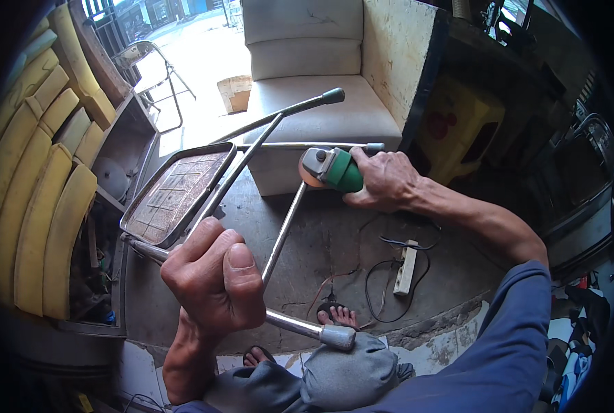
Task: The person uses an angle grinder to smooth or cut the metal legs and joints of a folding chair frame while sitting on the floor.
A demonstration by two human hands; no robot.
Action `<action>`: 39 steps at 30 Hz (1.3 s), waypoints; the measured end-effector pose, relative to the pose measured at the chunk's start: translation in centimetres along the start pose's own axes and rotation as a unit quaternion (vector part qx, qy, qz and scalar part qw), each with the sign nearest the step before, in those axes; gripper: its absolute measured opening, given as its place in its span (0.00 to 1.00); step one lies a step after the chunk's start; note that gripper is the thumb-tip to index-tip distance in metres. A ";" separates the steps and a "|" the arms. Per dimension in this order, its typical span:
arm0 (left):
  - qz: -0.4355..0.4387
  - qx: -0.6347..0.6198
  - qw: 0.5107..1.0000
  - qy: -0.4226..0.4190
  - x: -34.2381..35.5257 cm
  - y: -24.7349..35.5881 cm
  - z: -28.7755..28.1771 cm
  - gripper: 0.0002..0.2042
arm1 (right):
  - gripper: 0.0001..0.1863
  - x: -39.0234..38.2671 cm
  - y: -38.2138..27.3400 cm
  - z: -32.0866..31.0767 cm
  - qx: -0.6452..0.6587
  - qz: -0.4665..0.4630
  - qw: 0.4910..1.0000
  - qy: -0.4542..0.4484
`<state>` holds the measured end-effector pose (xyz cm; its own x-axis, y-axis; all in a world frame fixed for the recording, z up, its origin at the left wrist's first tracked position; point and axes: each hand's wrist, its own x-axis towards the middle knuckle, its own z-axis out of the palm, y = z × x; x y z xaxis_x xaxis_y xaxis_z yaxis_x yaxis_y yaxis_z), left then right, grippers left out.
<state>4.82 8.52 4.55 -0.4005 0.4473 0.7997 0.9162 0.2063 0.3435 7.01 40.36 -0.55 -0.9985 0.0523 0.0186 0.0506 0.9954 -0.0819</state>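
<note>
My left hand (217, 275) is closed in a fist around a tube of a metal chair frame (284, 230), which I hold tilted in front of me. The frame has grey caps on its leg ends and a rusty, rounded rectangular seat panel (181, 194) on its left. My right hand (387, 180) grips a green angle grinder (336, 168) from the right. The grinder's orange-brown disc meets or nearly meets the upper end of a crossbar; contact is hard to tell. My palm and fingers hide the rear of the grinder's body.
A white power strip (406, 268) with looped black cord lies on the floor by my feet. A pale padded bench (320, 103) stands ahead. Yellow cushions (35, 186) are stacked at left, near a folding chair (148, 72). A yellow container (462, 131) sits at right.
</note>
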 end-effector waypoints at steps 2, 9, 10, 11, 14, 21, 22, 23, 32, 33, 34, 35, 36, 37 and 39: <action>-0.009 -0.002 1.000 -0.006 0.0 0.1 -0.1 0.13 | 0.36 -2.3 -1.9 0.9 0.038 -0.036 0.999 0.011; -0.039 0.007 0.999 -0.027 -0.4 0.5 -0.2 0.18 | 0.36 -7.6 -5.9 4.6 0.155 -0.166 0.962 0.151; -0.049 0.013 0.998 -0.034 -0.4 0.6 -0.2 0.20 | 0.37 -8.1 -6.2 5.0 0.161 -0.175 0.958 0.162; -0.045 0.013 0.998 -0.032 -0.4 0.6 -0.1 0.20 | 0.39 -8.4 -6.3 5.2 0.169 -0.183 0.955 0.158; -0.033 0.008 0.999 -0.023 -0.3 0.3 -0.2 0.18 | 0.39 -8.8 -6.8 5.9 0.193 -0.204 0.942 0.181; -0.013 -0.019 1.000 -0.013 -0.4 -0.2 -0.2 0.14 | 0.37 -5.4 -3.6 7.3 0.164 -0.070 0.963 0.202; -0.011 -0.019 1.000 -0.013 -0.4 -0.2 -0.2 0.14 | 0.36 -4.7 -3.0 7.2 0.163 -0.051 0.963 0.210; -0.013 -0.016 1.000 -0.012 -0.4 -0.1 -0.2 0.14 | 0.36 -3.9 -2.4 7.3 0.164 -0.027 0.964 0.206; -0.028 -0.020 0.999 -0.007 -0.5 0.1 0.3 0.13 | 0.36 0.6 3.3 8.7 0.120 0.118 0.969 0.180; -0.030 -0.017 0.999 -0.005 -0.6 0.2 0.2 0.13 | 0.37 1.0 3.2 8.9 0.106 0.111 0.969 0.196; -0.033 -0.016 0.999 -0.003 -0.6 0.2 0.1 0.13 | 0.37 1.0 3.1 8.9 0.115 0.110 0.968 0.193; -0.030 -0.021 0.999 -0.001 -0.5 0.2 0.1 0.13 | 0.37 0.7 2.9 8.7 0.124 0.111 0.968 0.189; -0.030 -0.022 0.999 -0.002 -0.5 0.1 0.1 0.13 | 0.37 0.5 2.5 8.6 0.135 0.108 0.968 0.183; -0.032 -0.019 0.999 -0.003 -0.6 0.2 0.0 0.13 | 0.37 0.1 1.9 8.8 0.147 0.088 0.967 0.188; -0.035 -0.012 0.999 -0.013 -0.5 0.3 -0.1 0.13 | 0.36 -1.7 0.5 8.8 0.166 0.051 0.966 0.193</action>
<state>5.33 8.30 4.26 -0.4630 0.4553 0.7605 0.8861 0.2173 0.4094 8.54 40.08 -9.43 -0.9027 0.2393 0.3576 0.0746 0.9056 -0.4175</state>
